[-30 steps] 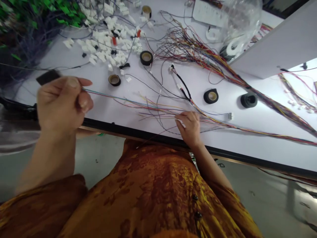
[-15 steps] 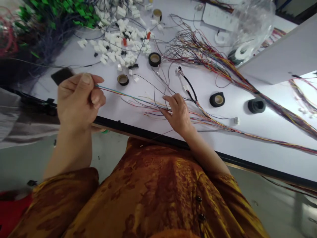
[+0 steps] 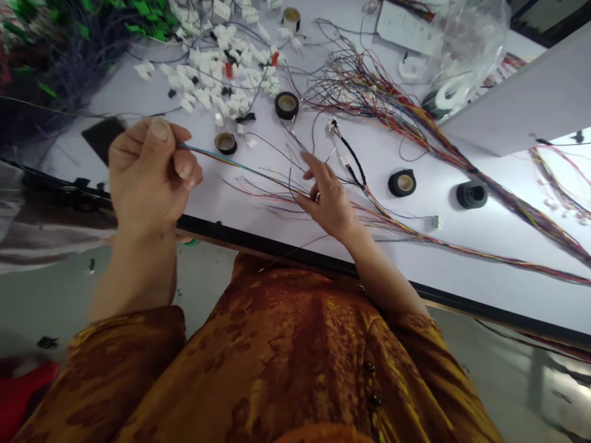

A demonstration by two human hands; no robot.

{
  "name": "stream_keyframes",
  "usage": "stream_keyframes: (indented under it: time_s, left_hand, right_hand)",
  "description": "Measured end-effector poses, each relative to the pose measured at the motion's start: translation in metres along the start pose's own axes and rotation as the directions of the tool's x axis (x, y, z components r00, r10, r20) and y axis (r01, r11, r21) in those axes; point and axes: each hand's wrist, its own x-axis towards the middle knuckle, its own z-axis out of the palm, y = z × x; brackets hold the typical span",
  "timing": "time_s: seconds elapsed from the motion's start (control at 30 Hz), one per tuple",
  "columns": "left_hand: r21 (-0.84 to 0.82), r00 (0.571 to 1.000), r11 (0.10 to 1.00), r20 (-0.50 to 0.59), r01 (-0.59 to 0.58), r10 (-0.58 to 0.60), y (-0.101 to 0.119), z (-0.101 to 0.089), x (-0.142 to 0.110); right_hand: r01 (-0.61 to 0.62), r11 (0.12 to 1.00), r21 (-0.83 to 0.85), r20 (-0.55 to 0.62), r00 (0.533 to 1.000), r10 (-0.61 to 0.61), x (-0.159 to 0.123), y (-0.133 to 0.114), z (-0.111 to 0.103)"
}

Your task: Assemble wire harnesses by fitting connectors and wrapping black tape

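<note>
My left hand (image 3: 150, 175) is closed, thumb against bent fingers, on the ends of a few thin coloured wires (image 3: 217, 156), blue and red among them. They stretch taut to the right toward my other hand. My right hand (image 3: 330, 200) lies over the loose wire ends of a harness (image 3: 406, 232), its thumb and forefinger spread apart. Between these two fingers pass the held wires and a dark wire; whether the curled fingers behind touch any is hidden. Other stripped ends (image 3: 252, 192) fan out on the table between my hands.
White connectors (image 3: 210, 80) are heaped at the back. Black tape rolls (image 3: 287, 106) stand about the table (image 3: 521, 246). A second thick wire bundle (image 3: 462, 157) crosses the right side, near a grey panel (image 3: 521, 92). The table's dark edge (image 3: 277, 246) runs before my body.
My right thumb and forefinger have spread wider, the forefinger lifting away from the wires. My left hand still grips the wires. The whole view has shifted slightly.
</note>
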Motion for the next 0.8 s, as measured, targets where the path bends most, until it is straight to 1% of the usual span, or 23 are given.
stream_keyframes:
  time_s: [0.07,0.1,0.13,0.17,0.2,0.23,0.27,0.3,0.37,0.4,0.47,0.5,0.57,0.63,0.7,0.73,0.77,0.8]
  left_hand:
    - [-0.071,0.999,0.996,0.002,-0.048,0.048,-0.007,-0.001,-0.002]
    - [-0.093,0.999,0.994,-0.008,-0.054,0.053,-0.013,0.001,-0.007]
    - [-0.091,1.000,0.995,-0.003,-0.026,0.026,-0.021,0.004,-0.014]
    - [-0.046,0.998,0.998,0.037,0.044,-0.042,-0.031,0.009,-0.024]
    - [0.055,0.983,0.988,0.103,0.147,-0.152,-0.043,0.017,-0.035]
    - [0.207,0.901,0.932,0.260,0.298,-0.346,-0.055,0.027,-0.047]
    - [0.321,0.782,0.863,0.379,0.390,-0.494,-0.067,0.038,-0.058]
    - [0.359,0.709,0.829,0.434,0.429,-0.556,-0.079,0.050,-0.066]
    - [0.280,0.688,0.848,0.496,0.450,-0.529,-0.098,0.071,-0.076]
    - [0.239,0.688,0.861,0.522,0.449,-0.504,-0.105,0.078,-0.078]
    - [0.209,0.696,0.878,0.542,0.431,-0.471,-0.113,0.084,-0.081]
    - [0.217,0.704,0.879,0.532,0.424,-0.471,-0.115,0.083,-0.082]
    - [0.223,0.731,0.873,0.481,0.433,-0.485,-0.114,0.076,-0.088]
    - [0.149,0.771,0.861,0.391,0.486,-0.503,-0.110,0.064,-0.093]
    - [0.016,0.816,0.849,0.269,0.528,-0.512,-0.105,0.045,-0.092]
    - [-0.043,0.834,0.846,0.199,0.531,-0.514,-0.103,0.033,-0.090]
    - [-0.072,0.842,0.843,0.143,0.532,-0.520,-0.101,0.018,-0.086]
    - [-0.052,0.842,0.843,0.107,0.536,-0.528,-0.099,0.003,-0.081]
  right_hand:
    - [0.043,0.999,0.016,0.030,0.999,-0.043,0.006,-0.003,0.003]
    - [0.052,0.998,0.037,0.016,0.998,-0.052,0.010,-0.003,0.004]
    - [0.051,0.997,0.066,-0.016,0.999,-0.050,0.013,-0.003,0.004]
    - [0.041,0.994,0.100,-0.053,0.998,-0.036,0.015,-0.003,0.004]
    - [0.028,0.990,0.136,-0.083,0.996,-0.017,0.017,-0.003,0.003]
    - [0.013,0.985,0.170,-0.096,0.995,0.004,0.018,-0.002,0.002]
    - [-0.003,0.980,0.200,-0.094,0.995,0.022,0.019,-0.002,0.002]
    - [-0.020,0.974,0.223,-0.083,0.996,0.040,0.020,0.000,0.001]
    - [-0.072,0.961,0.268,-0.073,0.993,0.095,0.022,0.004,-0.001]
    - [-0.105,0.948,0.301,-0.086,0.987,0.137,0.023,0.009,-0.003]
    - [-0.153,0.911,0.383,-0.150,0.963,0.224,0.027,0.021,-0.010]
    - [-0.158,0.892,0.424,-0.189,0.947,0.258,0.029,0.028,-0.016]
    - [-0.132,0.862,0.490,-0.264,0.919,0.291,0.033,0.041,-0.029]
    - [-0.095,0.839,0.535,-0.313,0.901,0.302,0.036,0.049,-0.041]
    - [-0.083,0.814,0.574,-0.328,0.888,0.322,0.036,0.050,-0.048]
    - [-0.090,0.808,0.582,-0.322,0.887,0.331,0.036,0.049,-0.050]
    - [-0.105,0.809,0.578,-0.307,0.891,0.335,0.036,0.046,-0.050]
    - [-0.124,0.816,0.565,-0.285,0.898,0.334,0.036,0.043,-0.049]
